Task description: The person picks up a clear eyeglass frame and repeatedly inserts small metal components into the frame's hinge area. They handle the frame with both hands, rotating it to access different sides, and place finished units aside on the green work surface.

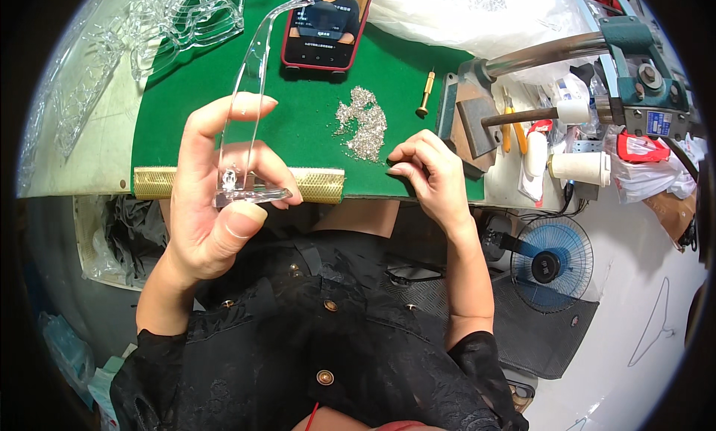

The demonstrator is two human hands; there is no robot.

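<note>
My left hand (pixel 200 214) is raised above the table's near edge and closed on a clear plastic eyeglass temple (pixel 252 80). The temple stands upright, its curved tip uppermost. At its lower end, a small metallic hinge spot and a short clear crosspiece sit between my thumb and fingers. My right hand (pixel 436 179) rests low at the green mat's near edge, thumb and forefinger pinched together. Whatever those fingertips hold is too small to make out. Just left of them lies a loose pile of tiny silvery metal parts (pixel 367 136).
Several clear eyeglass frames (pixel 201 20) are heaped at far left. A phone (pixel 319 54) stands at the back. A small brass-coloured screwdriver (pixel 426 94) lies before a green bench press (pixel 641 73). Gold textured trim (pixel 321 185) edges the mat. A fan (pixel 548 267) stands below, right.
</note>
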